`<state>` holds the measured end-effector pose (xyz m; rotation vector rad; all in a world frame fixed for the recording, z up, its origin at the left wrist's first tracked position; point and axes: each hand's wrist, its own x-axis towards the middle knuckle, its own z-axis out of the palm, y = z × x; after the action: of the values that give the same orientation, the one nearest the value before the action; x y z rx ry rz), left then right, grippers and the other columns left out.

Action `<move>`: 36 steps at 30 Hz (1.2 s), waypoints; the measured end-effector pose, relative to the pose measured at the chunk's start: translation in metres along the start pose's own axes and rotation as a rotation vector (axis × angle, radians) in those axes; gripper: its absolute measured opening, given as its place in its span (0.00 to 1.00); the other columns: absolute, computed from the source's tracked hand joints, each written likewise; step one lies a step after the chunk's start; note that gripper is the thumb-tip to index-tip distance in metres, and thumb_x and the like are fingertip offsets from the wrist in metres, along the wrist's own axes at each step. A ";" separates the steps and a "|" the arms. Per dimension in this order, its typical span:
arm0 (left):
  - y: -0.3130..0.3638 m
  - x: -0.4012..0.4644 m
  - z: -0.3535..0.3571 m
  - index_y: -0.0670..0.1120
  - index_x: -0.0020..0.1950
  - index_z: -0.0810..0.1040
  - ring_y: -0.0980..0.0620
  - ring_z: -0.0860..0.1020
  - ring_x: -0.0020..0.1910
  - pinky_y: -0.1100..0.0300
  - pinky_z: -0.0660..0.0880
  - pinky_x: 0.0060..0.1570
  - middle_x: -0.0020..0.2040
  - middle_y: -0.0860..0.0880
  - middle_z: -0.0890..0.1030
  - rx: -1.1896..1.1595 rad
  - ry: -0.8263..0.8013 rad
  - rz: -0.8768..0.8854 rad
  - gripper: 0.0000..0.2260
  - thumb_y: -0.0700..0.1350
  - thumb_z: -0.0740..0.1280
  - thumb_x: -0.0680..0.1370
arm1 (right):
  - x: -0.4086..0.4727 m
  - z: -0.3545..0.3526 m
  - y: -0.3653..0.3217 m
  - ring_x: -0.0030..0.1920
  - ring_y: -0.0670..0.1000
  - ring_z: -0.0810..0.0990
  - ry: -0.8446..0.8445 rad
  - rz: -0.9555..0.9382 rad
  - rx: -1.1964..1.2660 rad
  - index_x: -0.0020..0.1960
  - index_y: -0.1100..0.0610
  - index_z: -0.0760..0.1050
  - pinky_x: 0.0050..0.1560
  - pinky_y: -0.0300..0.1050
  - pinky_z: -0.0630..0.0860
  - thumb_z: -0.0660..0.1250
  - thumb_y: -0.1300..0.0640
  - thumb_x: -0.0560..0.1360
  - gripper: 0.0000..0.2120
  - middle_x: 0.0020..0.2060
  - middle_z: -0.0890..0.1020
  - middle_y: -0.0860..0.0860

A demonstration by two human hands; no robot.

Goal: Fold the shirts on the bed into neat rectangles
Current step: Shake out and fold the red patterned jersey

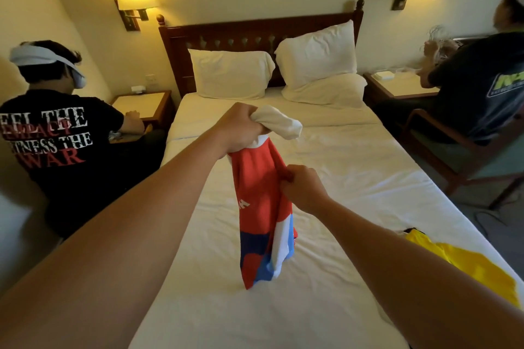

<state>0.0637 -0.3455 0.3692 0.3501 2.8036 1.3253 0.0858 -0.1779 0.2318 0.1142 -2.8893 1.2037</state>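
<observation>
A red shirt (pixel 259 195) with white and blue panels hangs bunched above the middle of the bed (pixel 354 173). My left hand (pixel 241 127) grips its top, where a white part of the cloth sticks out to the right of my fist. Lower down, my right hand (pixel 302 188) pinches the red cloth at its right edge. The shirt's bottom tip touches the sheet. A yellow shirt (pixel 465 266) lies crumpled at the bed's near right edge.
Two white pillows (pixel 231 73) lean on the wooden headboard (pixel 226 32). A person in a black shirt (pixel 56 133) sits left of the bed by a nightstand (pixel 141 103). Another person (pixel 482 82) sits on a chair at the right.
</observation>
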 end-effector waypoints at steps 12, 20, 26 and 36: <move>-0.085 -0.010 -0.038 0.40 0.62 0.79 0.41 0.80 0.52 0.55 0.76 0.45 0.56 0.39 0.81 0.485 -0.152 -0.487 0.30 0.55 0.79 0.67 | 0.027 -0.028 -0.020 0.35 0.55 0.75 0.068 0.071 0.059 0.37 0.61 0.78 0.34 0.45 0.69 0.57 0.68 0.67 0.11 0.32 0.78 0.55; -0.097 -0.025 0.024 0.45 0.54 0.85 0.47 0.81 0.61 0.46 0.73 0.67 0.55 0.48 0.85 -0.172 -0.252 -0.321 0.13 0.45 0.79 0.71 | 0.039 -0.035 -0.085 0.37 0.50 0.78 -0.111 -0.386 -0.209 0.36 0.55 0.79 0.37 0.46 0.77 0.60 0.61 0.71 0.10 0.34 0.80 0.47; -0.108 -0.022 0.038 0.43 0.38 0.77 0.45 0.82 0.42 0.48 0.77 0.52 0.39 0.43 0.83 -0.277 -0.092 -0.271 0.12 0.45 0.78 0.73 | 0.046 -0.070 -0.072 0.39 0.53 0.77 -0.012 -0.407 -0.479 0.35 0.52 0.75 0.38 0.45 0.70 0.62 0.57 0.71 0.07 0.35 0.79 0.47; -0.083 -0.014 0.040 0.45 0.55 0.84 0.49 0.85 0.46 0.51 0.81 0.55 0.47 0.48 0.86 0.259 -0.581 -0.164 0.16 0.52 0.78 0.73 | 0.045 -0.092 -0.011 0.53 0.52 0.73 0.049 -0.390 -0.709 0.48 0.55 0.78 0.45 0.48 0.73 0.61 0.65 0.74 0.09 0.49 0.77 0.50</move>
<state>0.0658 -0.3695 0.2789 0.4180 2.4336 0.6812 0.0401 -0.1232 0.3055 0.5798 -2.8573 0.1026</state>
